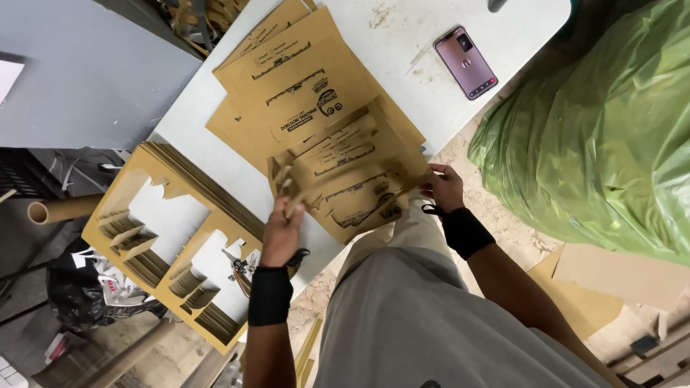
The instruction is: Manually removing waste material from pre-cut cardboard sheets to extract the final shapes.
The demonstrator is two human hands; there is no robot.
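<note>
My left hand (282, 231) grips the near left corner of a flat brown cardboard cut-out (352, 179) printed in black. My right hand (444, 188) holds the same piece at its right edge. Both wrists wear black bands. The piece lies at the near end of a fanned pile of like cardboard blanks (302, 86) on a white table (402, 43). The fingers of both hands are curled on the cardboard's edges.
A thick stack of punched-out cardboard frames (172, 244) hangs over the table's left edge, scissors (241, 267) on it. A phone (466, 62) with a lit screen lies at the far right. A big green plastic bag (604, 136) stands right; a cardboard tube (61, 210) and black bag (86, 287) lie left.
</note>
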